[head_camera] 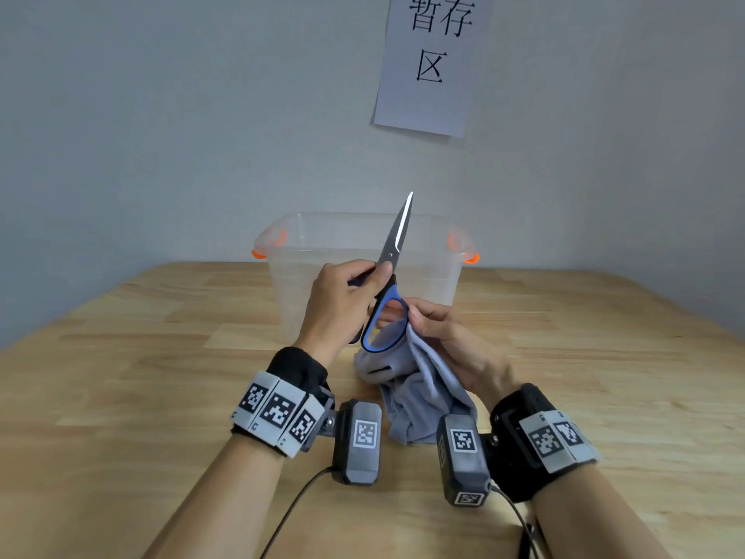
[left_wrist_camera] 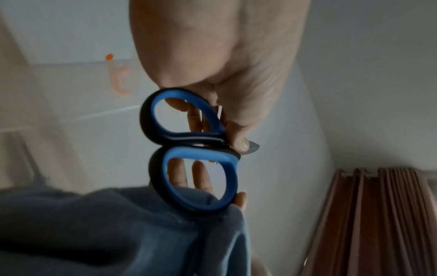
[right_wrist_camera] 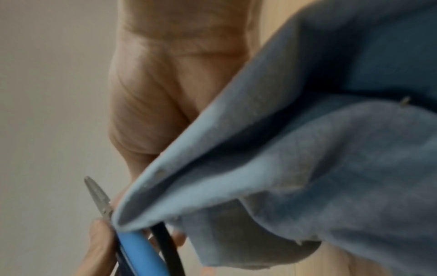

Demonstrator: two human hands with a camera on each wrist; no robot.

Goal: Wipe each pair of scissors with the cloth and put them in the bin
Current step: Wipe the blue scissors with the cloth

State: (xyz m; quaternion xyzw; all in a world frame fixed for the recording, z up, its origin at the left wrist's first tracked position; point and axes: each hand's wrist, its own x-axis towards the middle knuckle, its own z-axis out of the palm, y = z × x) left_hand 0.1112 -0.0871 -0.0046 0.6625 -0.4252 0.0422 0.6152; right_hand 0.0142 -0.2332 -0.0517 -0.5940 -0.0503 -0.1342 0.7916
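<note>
Scissors (head_camera: pixel 393 272) upright in left hand (head_camera: pixel 342 304) grip; right hand (head_camera: pixel 447 336) pinches cloth (head_camera: pixel 419 397).

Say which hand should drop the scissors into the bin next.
Left. The left hand already grips the scissors directly before the bin; the right hand holds the cloth.

One pair of scissors (head_camera: pixel 393 272), one cloth (head_camera: pixel 419 393), one bin (head_camera: pixel 427 272)
</note>
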